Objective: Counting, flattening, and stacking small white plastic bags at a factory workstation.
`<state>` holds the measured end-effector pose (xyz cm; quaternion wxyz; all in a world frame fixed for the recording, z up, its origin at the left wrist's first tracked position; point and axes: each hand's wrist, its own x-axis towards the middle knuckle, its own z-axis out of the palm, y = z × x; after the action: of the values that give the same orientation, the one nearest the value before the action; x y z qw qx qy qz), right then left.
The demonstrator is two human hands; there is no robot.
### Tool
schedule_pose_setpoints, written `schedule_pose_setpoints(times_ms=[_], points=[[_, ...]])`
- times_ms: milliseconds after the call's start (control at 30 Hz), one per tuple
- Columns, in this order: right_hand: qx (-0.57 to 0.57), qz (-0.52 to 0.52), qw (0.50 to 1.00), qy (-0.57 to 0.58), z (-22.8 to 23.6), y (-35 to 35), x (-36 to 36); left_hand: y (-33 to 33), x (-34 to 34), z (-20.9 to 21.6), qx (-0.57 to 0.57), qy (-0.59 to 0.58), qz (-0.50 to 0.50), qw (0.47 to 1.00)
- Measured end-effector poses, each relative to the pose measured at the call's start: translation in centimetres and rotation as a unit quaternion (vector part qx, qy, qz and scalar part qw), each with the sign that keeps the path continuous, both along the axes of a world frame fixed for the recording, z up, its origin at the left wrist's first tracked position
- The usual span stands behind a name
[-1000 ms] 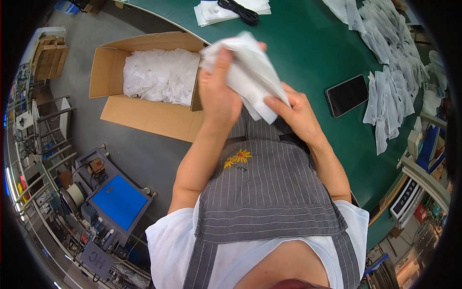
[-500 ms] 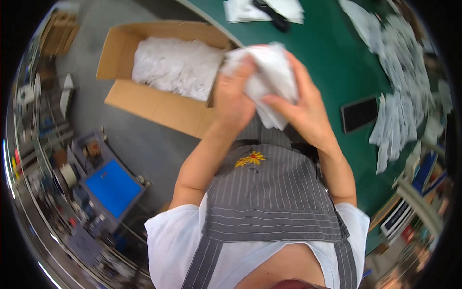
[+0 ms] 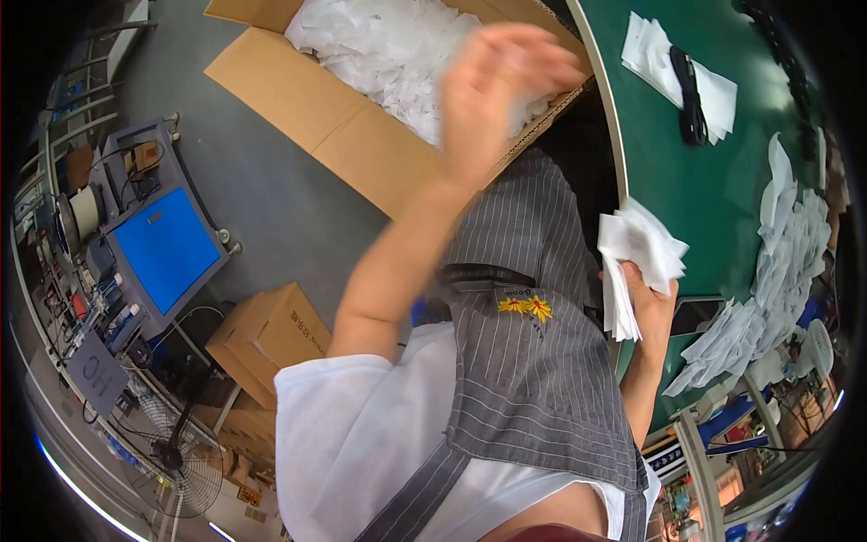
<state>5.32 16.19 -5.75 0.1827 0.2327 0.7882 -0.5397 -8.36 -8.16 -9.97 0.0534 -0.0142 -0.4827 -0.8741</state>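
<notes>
My right hand grips a bundle of thin white sheets or flat bags, fanned and folded, beside the green table's near edge. My left hand is over the open cardboard box, smeared by motion. Its fingers look stretched out toward the right, and nothing shows in them. Loose white pieces of thin, crinkled material fill the box.
On the green table lie a white stack with a black coiled cable, a dark phone partly hidden, and overlapping rows of white pieces. At left stand a blue-topped cart, a closed carton and a fan.
Both hands were together on the white bundle. Now they are apart: the right has moved right and lower with the bundle, the left over the box. The view has turned.
</notes>
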Motion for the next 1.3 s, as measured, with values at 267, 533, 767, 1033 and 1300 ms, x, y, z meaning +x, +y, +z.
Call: schedule_pose_setpoints(times_ms=[267, 533, 767, 1033, 1300], points=[[-0.08, -0.17, 0.971, 0.147, -1.2, -0.6, -2.7, -3.9, -1.1, -18.8, -0.756, -0.101, -0.38, 0.523], [-0.15, -0.157, 0.975, 0.045, 0.3, -3.2, -4.0, -2.6, -0.2, -21.2, -0.776, -0.084, -0.341, 0.524], [-0.264, -0.13, 0.953, 0.072, 0.6, -3.9, -4.4, -6.3, -0.7, -5.0, -0.37, -0.153, -0.078, 0.913], [-0.327, -0.073, 0.924, 0.183, 3.5, -4.6, -4.2, 1.1, 4.7, 5.2, -0.345, -0.011, -0.057, 0.937], [-0.323, -0.215, 0.9, 0.2, 3.8, -1.1, -2.0, 4.7, 7.3, 7.3, -0.248, 0.007, -0.206, 0.946]])
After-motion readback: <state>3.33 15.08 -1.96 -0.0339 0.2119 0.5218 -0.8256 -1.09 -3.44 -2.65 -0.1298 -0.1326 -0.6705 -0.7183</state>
